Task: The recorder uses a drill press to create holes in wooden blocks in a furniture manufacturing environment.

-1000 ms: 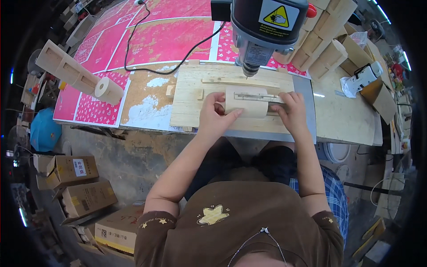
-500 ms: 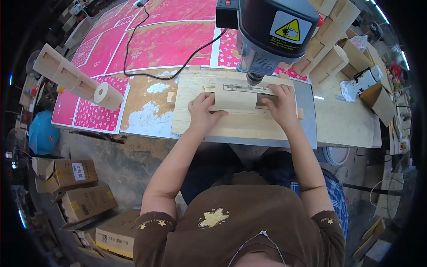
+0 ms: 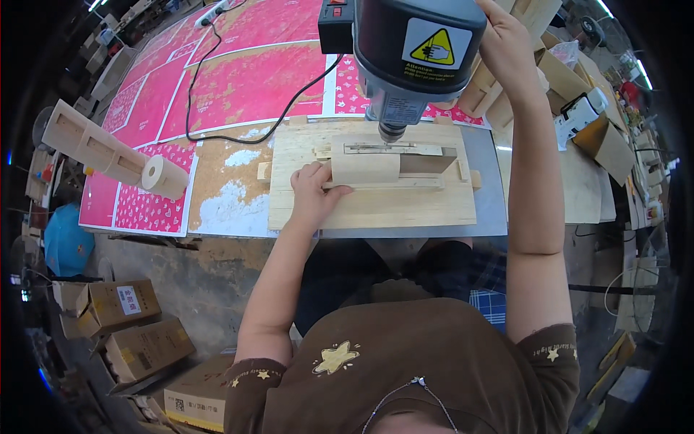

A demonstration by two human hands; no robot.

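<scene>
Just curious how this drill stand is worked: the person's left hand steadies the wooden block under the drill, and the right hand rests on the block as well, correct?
Not quite. The left hand does steady the wooden block under the drill, but the right hand is not on the block. The head view shows it raised up beside the drill's motor housing, well above the wooden board.

Grey workbench (image 3: 486, 217) under a plywood board (image 3: 376, 210) and pink patterned sheets (image 3: 246, 79) (cable-crossed)

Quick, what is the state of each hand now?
Left hand: open, pressing on the wooden block.
Right hand: raised beside the drill press; grip cannot be told.
</scene>
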